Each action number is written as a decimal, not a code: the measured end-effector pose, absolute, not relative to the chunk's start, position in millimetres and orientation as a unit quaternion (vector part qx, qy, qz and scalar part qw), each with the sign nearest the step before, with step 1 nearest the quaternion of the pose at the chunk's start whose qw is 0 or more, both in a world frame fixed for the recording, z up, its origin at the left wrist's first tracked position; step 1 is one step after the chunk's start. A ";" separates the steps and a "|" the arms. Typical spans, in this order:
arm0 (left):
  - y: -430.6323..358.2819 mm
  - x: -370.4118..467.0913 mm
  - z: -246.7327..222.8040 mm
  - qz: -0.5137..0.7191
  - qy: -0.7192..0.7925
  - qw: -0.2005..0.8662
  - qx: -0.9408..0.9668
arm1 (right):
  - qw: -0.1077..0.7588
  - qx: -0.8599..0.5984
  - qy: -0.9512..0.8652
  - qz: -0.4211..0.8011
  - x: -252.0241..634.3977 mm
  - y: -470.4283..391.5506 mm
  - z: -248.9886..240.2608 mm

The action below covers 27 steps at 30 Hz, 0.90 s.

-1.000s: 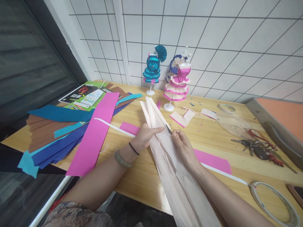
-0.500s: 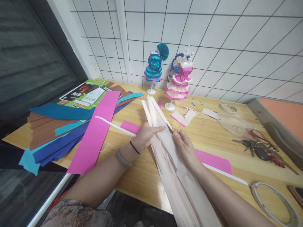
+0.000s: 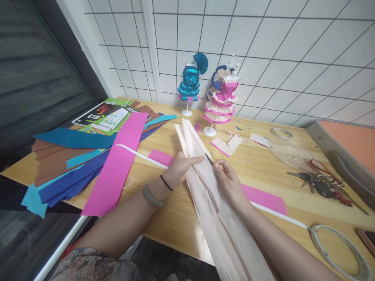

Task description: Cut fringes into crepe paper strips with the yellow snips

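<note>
Apparently, a trimming step is being carried out on the pale paper (image 3: pixel 206 191), which is lying lengthwise between the two hands, above the desk (image 3: pixel 164 226), with its lower part running past the near edge. The left hand (image 3: pixel 179 168) is gripping the folded bundle, its thumb pressing flat across the top. The right hand (image 3: pixel 227 181) is closing its grip around a dark blade (image 3: pixel 209 159), probably of scissors; the fingers are hiding the handle, and whether the blade is opening or closing I cannot tell. Its tip is pointing at the paper's right edge, just beside the left thumb. Any further snip would be calling for a firm left grip, layers lying even, and that thumb staying clear of the tip.
</note>
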<state>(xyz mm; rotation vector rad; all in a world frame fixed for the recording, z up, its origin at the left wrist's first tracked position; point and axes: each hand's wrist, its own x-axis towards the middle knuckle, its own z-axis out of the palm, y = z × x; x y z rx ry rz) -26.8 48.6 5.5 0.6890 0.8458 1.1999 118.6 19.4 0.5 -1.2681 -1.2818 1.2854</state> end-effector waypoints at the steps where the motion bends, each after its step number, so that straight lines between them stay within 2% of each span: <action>1: 48.6 -26.7 5.3 0.535 0.379 0.690 0.308 | 0.448 -0.510 -0.516 0.523 118.3 19.2 1.1; 18: 48.0 -25.5 5.5 0.527 0.394 0.694 0.292 | 0.450 -0.505 -0.489 0.551 118.1 19.3 3.0; 27: 55.7 -35.0 4.6 0.546 0.347 0.721 0.248 | 0.436 -0.507 -0.491 0.558 120.1 19.7 -2.1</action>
